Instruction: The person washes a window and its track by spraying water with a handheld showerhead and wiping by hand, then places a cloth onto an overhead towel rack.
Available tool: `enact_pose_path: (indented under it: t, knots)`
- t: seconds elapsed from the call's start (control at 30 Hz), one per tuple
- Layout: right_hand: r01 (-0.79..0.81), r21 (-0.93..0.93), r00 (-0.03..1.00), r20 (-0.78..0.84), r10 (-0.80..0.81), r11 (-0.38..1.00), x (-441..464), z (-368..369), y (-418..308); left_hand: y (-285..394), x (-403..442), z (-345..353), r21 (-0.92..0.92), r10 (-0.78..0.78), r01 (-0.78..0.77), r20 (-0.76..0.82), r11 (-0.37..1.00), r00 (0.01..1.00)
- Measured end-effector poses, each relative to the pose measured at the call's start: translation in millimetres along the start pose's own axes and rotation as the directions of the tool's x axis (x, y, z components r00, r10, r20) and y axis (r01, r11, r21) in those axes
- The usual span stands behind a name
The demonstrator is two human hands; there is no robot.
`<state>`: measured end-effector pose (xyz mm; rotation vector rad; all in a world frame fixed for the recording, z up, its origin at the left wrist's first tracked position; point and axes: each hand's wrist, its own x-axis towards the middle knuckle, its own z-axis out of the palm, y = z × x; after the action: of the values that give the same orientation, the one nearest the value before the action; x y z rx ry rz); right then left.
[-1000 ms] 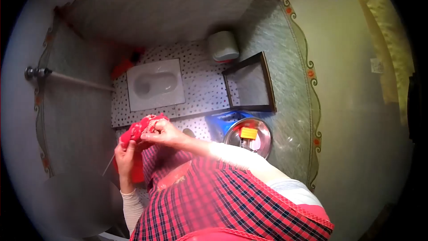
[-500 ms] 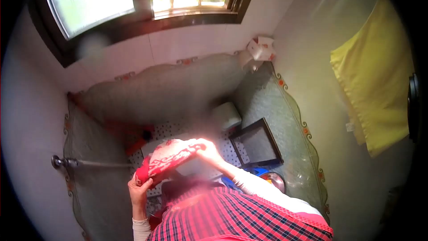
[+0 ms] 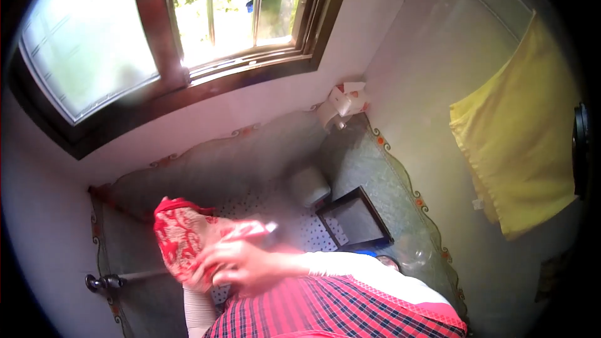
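A red cloth with a white pattern [image 3: 181, 238] is bunched up in front of the plaid apron [image 3: 294, 307], its upper part standing up at the left. My left hand [image 3: 196, 283] holds the cloth from below and is mostly covered by it; the pale sleeve shows underneath. Across the cloth's lower right side lies my right hand [image 3: 247, 264], its fingers bent round the fabric and slightly blurred. A lighter fold of the cloth sticks out above the right knuckles.
A dark-framed screen panel [image 3: 357, 219] leans by the right wall, beside a pale bin [image 3: 308, 186]. A yellow cloth [image 3: 519, 144] hangs from a rail. A metal bar [image 3: 134, 275] juts from the left wall. A window [image 3: 238, 12] and paper box [image 3: 347, 99] are ahead.
The cloth, earlier stretched between both hands, is now bunched toward the left. My right hand has moved left and down, close to my left hand. The view has tilted up somewhat.
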<state>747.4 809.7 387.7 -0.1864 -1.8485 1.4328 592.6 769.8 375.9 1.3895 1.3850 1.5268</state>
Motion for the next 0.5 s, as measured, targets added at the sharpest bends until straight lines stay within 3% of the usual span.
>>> enact_pose_path:
  t: [0.03, 0.07, 0.1, 0.13, 0.2, 0.27, 0.33, 0.43, 0.47, 0.5]
  knots:
    - [0.047, -0.174, 0.989, -0.132, -0.071, 0.984, -9.6, -18.1, 36.9, 28.1, 12.0, 22.4, -0.043, 0.054, -0.05, 0.077, 0.998, 0.996]
    - [-0.23, -0.1, 0.942, -0.271, 0.196, 0.968, -19.8, -46.9, 54.5, 42.4, 29.5, 43.5, -0.006, 0.09, -0.09, 0.13, 0.996, 0.987]
    - [-0.43, 0.015, 0.823, -0.406, 0.399, 0.903, -24.3, -65.5, 70.0, 56.3, 63.0, 59.1, 0.376, 0.129, -0.213, 0.236, 0.902, 0.963]
    - [-0.569, 0.182, 0.642, -0.51, 0.572, 0.802, -27.7, -84.4, 83.9, 14.2, 67.6, 75.4, 0.329, 0.06, -0.131, 0.217, 0.935, 0.974]
    - [-0.492, 0.394, 0.585, -0.51, 0.63, 0.776, -52.4, -113.4, 76.2, -69.9, 78.0, 108.2, 0.227, -0.079, 0.038, 0.176, 0.973, 0.981]
    - [-0.403, 0.499, 0.62, -0.467, 0.63, 0.767, -69.7, -132.1, 71.4, -16.9, 82.3, 160.8, 0.255, 0.144, -0.165, 0.099, 0.953, 0.985]
    - [-0.361, 0.554, 0.637, -0.442, 0.632, 0.75, -73.9, -146.8, 71.6, -15.4, 92.2, 155.9, 0.241, 0.076, -0.167, 0.346, 0.956, 0.935]
    - [-0.324, 0.583, 0.648, -0.437, 0.624, 0.745, -71.1, -159.6, 80.1, 15.2, 107.7, 152.0, 0.298, 0.219, -0.352, 0.399, 0.887, 0.891]
    - [-0.314, 0.592, 0.647, -0.439, 0.623, 0.742, -69.0, -162.5, 80.3, 17.3, 114.7, 150.4, 0.321, 0.33, -0.432, 0.327, 0.843, 0.886]
    - [-0.305, 0.594, 0.649, -0.442, 0.619, 0.744, -68.1, -164.6, 80.2, 14.6, 116.7, 143.7, 0.356, 0.312, -0.409, 0.298, 0.84, 0.902]
